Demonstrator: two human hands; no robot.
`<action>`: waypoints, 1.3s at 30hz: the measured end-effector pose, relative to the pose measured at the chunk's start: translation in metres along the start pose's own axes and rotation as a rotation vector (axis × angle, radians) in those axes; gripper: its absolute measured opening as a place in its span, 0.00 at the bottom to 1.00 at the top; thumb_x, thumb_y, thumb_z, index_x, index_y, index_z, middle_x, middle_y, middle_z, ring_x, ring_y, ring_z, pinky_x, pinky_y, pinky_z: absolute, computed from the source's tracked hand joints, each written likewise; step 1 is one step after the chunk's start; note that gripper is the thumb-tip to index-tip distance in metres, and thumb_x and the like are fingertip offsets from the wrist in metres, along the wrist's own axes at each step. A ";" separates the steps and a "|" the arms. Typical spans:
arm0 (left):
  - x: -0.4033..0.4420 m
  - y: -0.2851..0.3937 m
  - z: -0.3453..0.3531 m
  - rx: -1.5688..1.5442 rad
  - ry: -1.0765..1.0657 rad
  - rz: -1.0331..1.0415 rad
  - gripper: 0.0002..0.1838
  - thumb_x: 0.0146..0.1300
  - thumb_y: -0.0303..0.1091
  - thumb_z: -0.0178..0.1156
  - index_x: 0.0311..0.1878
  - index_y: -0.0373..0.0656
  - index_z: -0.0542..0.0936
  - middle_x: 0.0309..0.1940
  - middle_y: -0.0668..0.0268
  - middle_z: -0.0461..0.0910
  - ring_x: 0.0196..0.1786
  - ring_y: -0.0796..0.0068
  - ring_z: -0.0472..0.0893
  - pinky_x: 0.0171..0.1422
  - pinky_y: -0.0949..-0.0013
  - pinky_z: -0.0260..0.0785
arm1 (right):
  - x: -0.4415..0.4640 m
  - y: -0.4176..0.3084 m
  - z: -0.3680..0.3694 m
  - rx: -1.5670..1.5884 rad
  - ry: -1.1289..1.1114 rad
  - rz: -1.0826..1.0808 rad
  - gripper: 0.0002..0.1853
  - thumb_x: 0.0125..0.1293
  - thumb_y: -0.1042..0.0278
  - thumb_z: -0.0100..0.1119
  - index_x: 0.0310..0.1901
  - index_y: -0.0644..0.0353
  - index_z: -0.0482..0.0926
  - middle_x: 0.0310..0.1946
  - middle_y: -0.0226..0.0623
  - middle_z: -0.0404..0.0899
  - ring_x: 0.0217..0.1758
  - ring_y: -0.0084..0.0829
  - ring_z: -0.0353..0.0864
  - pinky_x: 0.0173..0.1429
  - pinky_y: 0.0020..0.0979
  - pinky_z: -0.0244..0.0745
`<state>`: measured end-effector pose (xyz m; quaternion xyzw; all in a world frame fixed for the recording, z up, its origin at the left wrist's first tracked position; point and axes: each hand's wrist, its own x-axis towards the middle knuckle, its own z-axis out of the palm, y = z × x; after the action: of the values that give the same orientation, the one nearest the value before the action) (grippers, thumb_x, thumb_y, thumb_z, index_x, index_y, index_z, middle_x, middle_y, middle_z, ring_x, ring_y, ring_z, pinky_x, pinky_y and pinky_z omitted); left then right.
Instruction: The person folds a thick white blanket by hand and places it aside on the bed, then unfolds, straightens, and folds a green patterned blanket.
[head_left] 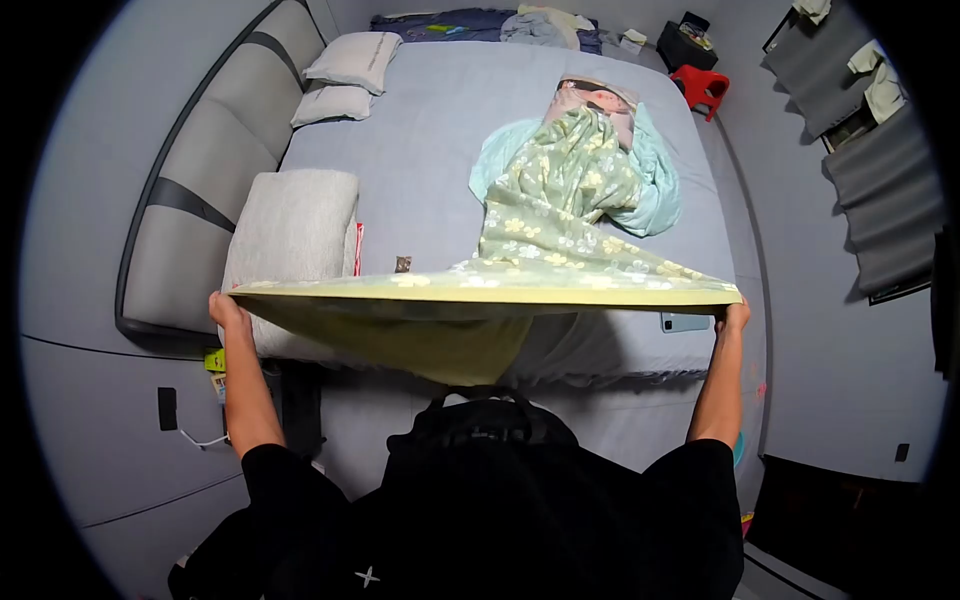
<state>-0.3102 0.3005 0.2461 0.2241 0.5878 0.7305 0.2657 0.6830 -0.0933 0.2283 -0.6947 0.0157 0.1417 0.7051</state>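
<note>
A thin green blanket (545,220) with white and yellow flowers is stretched between my hands, its yellow edge pulled nearly straight across. My left hand (229,311) is closed on one corner, beside the folded grey blanket. At the other corner my right hand (737,315) grips the same edge, above the bed's right side. The far part of the floral blanket lies bunched on the bed, over a mint-green cloth (656,190) and against a pink bundle (570,98). Below the taut edge, its plain yellowish underside hangs towards me.
Grey sheeting covers the bed (420,150). Two pillows (355,62) and a folded grey blanket (295,220) lie near the padded headboard (220,130). A small brown packet (403,264) and a light-blue phone-like object (685,322) are on the bed. A red stool (702,88) stands beyond it.
</note>
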 end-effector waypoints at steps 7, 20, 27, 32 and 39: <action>-0.059 0.050 0.049 -0.241 -0.250 -0.137 0.10 0.63 0.27 0.46 0.47 0.41 0.71 0.30 0.64 0.71 0.32 0.69 0.74 0.41 0.62 0.74 | -0.103 -0.050 0.108 0.246 -0.417 -0.195 0.16 0.67 0.73 0.55 0.55 0.65 0.76 0.46 0.42 0.81 0.46 0.35 0.83 0.51 0.36 0.81; -0.319 0.031 0.099 0.128 -1.451 0.151 0.20 0.61 0.37 0.65 0.55 0.40 0.76 0.46 0.65 0.79 0.47 0.72 0.79 0.55 0.66 0.73 | -0.502 -0.102 0.282 -0.166 -1.748 -0.394 0.13 0.60 0.75 0.62 0.48 0.62 0.80 0.45 0.35 0.83 0.51 0.29 0.81 0.59 0.32 0.74; -0.260 0.088 0.039 -0.243 -0.982 -0.541 0.24 0.61 0.32 0.52 0.60 0.31 0.72 0.54 0.52 0.78 0.56 0.58 0.79 0.64 0.59 0.70 | -0.390 0.058 0.311 -0.134 -1.083 -0.044 0.11 0.66 0.70 0.60 0.47 0.65 0.79 0.37 0.37 0.83 0.40 0.23 0.80 0.45 0.24 0.74; -0.266 0.173 0.001 -0.599 -0.598 -0.263 0.33 0.53 0.37 0.53 0.64 0.33 0.68 0.59 0.48 0.74 0.61 0.49 0.75 0.69 0.49 0.66 | -0.338 0.207 0.283 -0.473 -0.699 0.758 0.50 0.56 0.28 0.53 0.72 0.58 0.59 0.71 0.47 0.59 0.71 0.52 0.58 0.66 0.66 0.48; -0.245 0.253 -0.084 -0.657 -0.525 -0.170 0.36 0.55 0.39 0.54 0.67 0.31 0.65 0.62 0.45 0.72 0.62 0.46 0.73 0.68 0.46 0.67 | -0.356 0.276 0.319 0.430 -0.803 0.958 0.37 0.69 0.35 0.42 0.71 0.53 0.63 0.69 0.41 0.65 0.69 0.47 0.66 0.72 0.48 0.60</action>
<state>-0.2092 0.0363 0.4725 0.2568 0.2527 0.7726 0.5228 0.2243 0.1558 0.0478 -0.3479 0.0871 0.6814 0.6380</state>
